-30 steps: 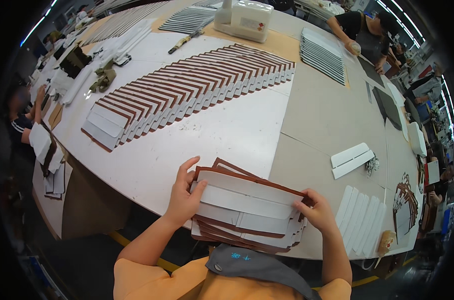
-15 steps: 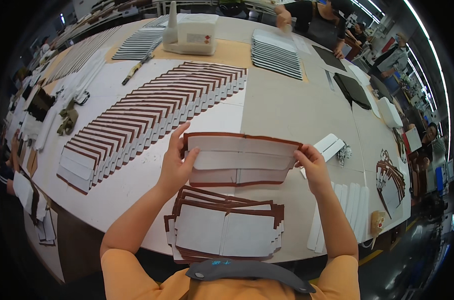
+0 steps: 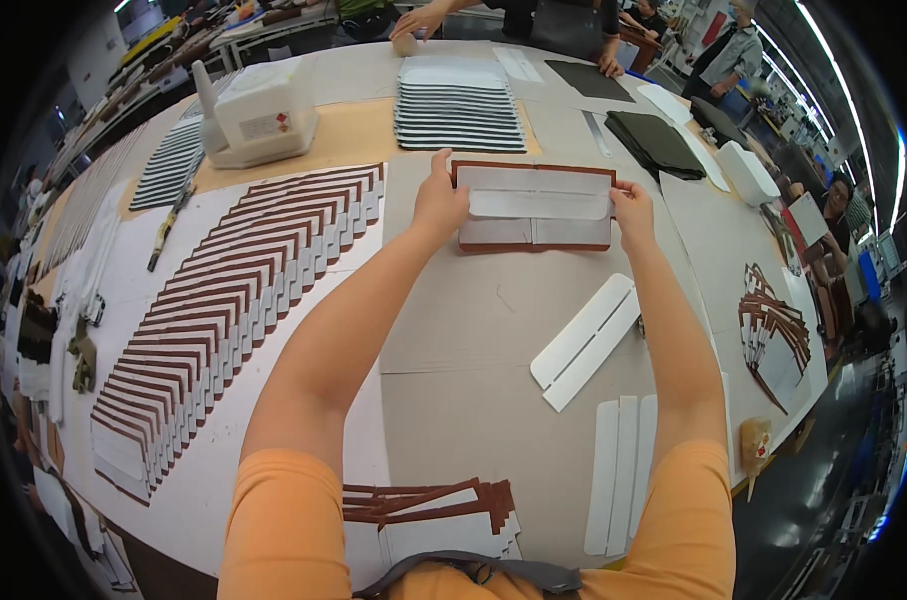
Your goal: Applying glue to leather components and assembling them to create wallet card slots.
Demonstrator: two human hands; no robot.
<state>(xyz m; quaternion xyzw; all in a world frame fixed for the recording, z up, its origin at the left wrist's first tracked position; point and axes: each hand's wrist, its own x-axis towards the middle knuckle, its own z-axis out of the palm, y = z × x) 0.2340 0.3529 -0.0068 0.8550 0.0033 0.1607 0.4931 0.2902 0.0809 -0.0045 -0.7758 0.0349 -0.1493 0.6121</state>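
A rectangular white-backed panel with reddish-brown edges (image 3: 536, 206) is stretched between my two hands over the far middle of the table. My left hand (image 3: 441, 198) grips its left end, thumb on the white face and fingers behind. The right end is pinched by my right hand (image 3: 632, 212). Across the panel runs a white flap or strip, with a short seam at its centre. To the left, a long overlapping row of similar brown-edged panels (image 3: 241, 262) slants over the table. Close to my body lies a loose stack of such panels (image 3: 443, 537), partly hidden by my left arm and chest.
White strips (image 3: 585, 342) lie below my right hand, with more strips (image 3: 613, 475) nearer. At the back stand a white jug-like container (image 3: 265, 112) and a striped stack (image 3: 459, 105). A brush (image 3: 171, 228) lies left, a folded dark piece (image 3: 657, 143) right. A co-worker's hand (image 3: 423, 20) rests opposite.
Both hands have carried the panel away from my body, from above the near stack toward the far middle of the table. My arms are stretched out further, and the view has shifted.
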